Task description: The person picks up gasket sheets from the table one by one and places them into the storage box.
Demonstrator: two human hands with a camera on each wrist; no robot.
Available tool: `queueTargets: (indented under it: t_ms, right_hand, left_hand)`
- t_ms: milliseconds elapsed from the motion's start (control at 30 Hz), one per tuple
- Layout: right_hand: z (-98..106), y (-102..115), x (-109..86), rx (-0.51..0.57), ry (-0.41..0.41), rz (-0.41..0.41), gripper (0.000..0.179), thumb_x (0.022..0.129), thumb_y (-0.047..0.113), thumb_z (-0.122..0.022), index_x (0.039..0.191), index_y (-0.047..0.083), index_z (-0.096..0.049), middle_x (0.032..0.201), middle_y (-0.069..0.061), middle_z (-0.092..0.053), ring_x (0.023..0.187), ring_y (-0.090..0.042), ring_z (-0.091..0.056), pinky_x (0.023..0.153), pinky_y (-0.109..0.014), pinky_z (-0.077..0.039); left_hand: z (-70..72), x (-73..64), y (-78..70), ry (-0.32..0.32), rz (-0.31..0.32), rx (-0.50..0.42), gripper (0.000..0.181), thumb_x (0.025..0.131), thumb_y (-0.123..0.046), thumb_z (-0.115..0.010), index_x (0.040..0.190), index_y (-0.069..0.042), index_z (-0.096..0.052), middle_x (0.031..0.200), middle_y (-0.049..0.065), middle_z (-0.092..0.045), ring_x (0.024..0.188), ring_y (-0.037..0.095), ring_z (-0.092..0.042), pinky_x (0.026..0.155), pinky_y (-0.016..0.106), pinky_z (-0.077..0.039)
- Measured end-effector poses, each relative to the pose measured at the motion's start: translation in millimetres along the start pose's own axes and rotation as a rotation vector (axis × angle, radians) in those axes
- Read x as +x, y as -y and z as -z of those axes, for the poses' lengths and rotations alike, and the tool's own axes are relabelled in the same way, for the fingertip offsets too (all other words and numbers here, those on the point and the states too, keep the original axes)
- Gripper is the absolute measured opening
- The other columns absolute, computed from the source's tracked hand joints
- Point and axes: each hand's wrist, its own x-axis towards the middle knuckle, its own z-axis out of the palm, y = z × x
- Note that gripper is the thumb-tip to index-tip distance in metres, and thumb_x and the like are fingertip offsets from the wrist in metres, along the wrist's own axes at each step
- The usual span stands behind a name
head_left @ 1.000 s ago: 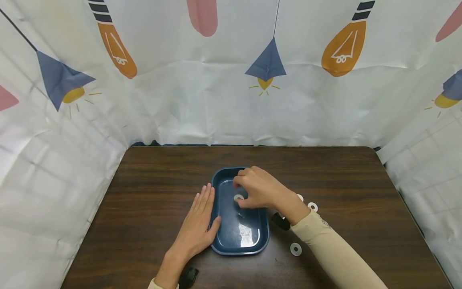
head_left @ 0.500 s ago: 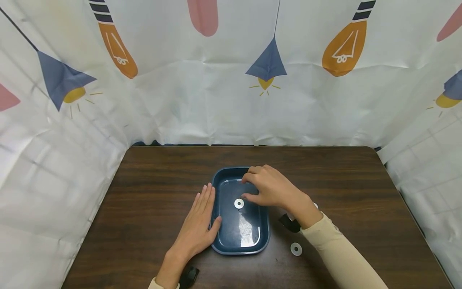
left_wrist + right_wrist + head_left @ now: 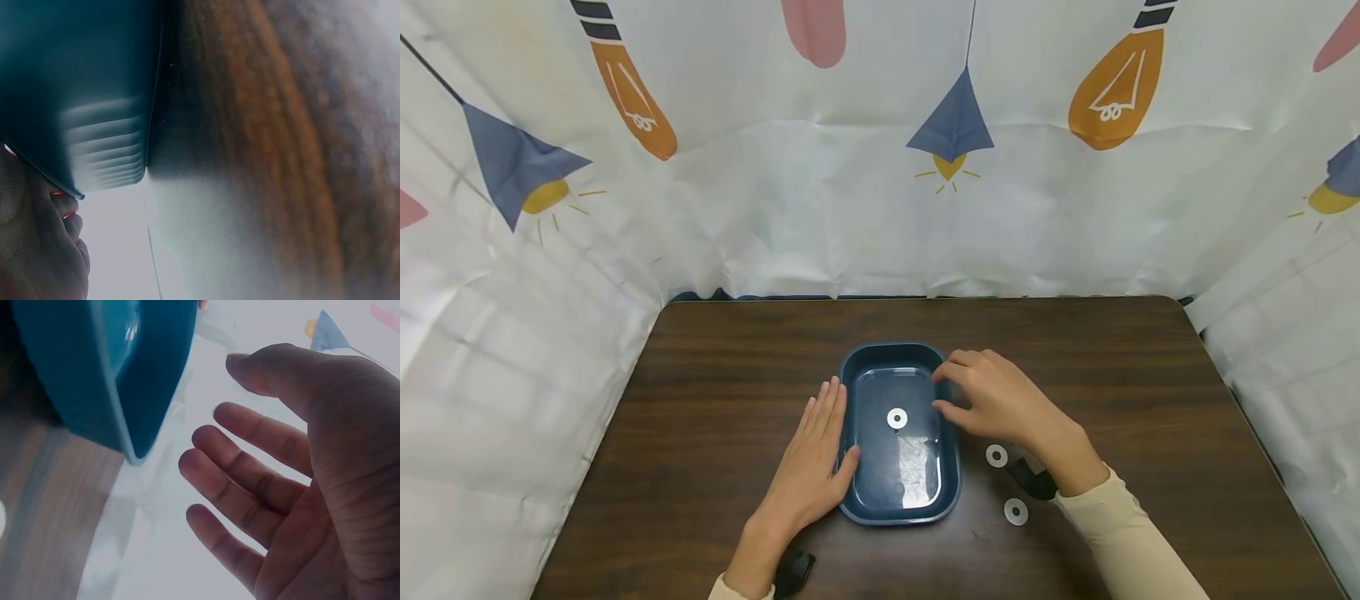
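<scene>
A blue rectangular tray stands on the table. One white flat ring, like a washer, lies on its floor a little above the middle. Flat against the tray's left side rests my left hand, fingers straight and thumb over the rim; the left wrist view shows its fingers beside the tray wall. My right hand hovers at the tray's right rim, holding nothing. In the right wrist view its fingers are spread and loosely bent, apart from the tray.
Two more white rings, one upper and one lower, lie on the dark wooden table right of the tray. Black straps circle both wrists. A white curtain printed with lamps hangs behind and beside the table.
My right hand has let go of the ring in the tray and moved right to the rim. Its arm now covers rings seen earlier farther right. My left hand has stayed put.
</scene>
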Motion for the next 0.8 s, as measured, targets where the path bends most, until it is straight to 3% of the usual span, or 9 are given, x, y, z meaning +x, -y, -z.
queueTargets:
  t_ms: [167,333,600,800]
  right_hand:
    - [-1,-4,-18.5,0.028,-0.006,-0.054,0.031,0.091,0.033,-0.083,0.116,0.014,-0.079,0.111,0.0,-0.076,0.1,-0.019,-0.072,0.096,-0.045,-0.061]
    - [-7,-6,-45.8,0.039,-0.022,-0.091,0.027,0.09,0.03,-0.083,0.114,0.017,-0.079,0.11,0.003,-0.076,0.099,-0.018,-0.072,0.092,-0.044,-0.061]
    - [-18,-9,-79.4,0.014,-0.066,-0.15,0.03,0.087,0.029,-0.085,0.114,0.017,-0.077,0.109,0.005,-0.076,0.097,-0.018,-0.072,0.088,-0.044,-0.062]
    - [-27,-9,-105.1,0.013,-0.026,-0.229,0.031,0.087,0.033,-0.085,0.114,0.019,-0.078,0.11,0.007,-0.075,0.097,-0.015,-0.072,0.086,-0.043,-0.062]
  left_hand:
    - [1.2,3.7,0.2,-0.023,-0.006,0.007,0.089,0.103,-0.033,-0.062,0.171,-0.012,-0.009,0.181,0.007,-0.009,0.169,0.023,-0.006,0.137,0.052,-0.017]
    - [-1.1,-1.6,-1.8,-0.006,-0.004,-0.006,0.089,0.103,-0.033,-0.063,0.171,-0.011,-0.01,0.181,0.006,-0.008,0.169,0.024,-0.007,0.137,0.052,-0.017]
    - [-0.8,-2.3,-3.1,-0.025,-0.007,-0.012,0.09,0.102,-0.032,-0.064,0.171,-0.012,-0.01,0.181,0.007,-0.011,0.169,0.025,-0.009,0.139,0.037,-0.002]
    - [0.4,0.9,-1.8,-0.002,-0.01,0.019,0.09,0.103,-0.035,-0.063,0.171,-0.012,-0.009,0.181,0.007,-0.01,0.169,0.025,-0.008,0.137,0.052,-0.017]
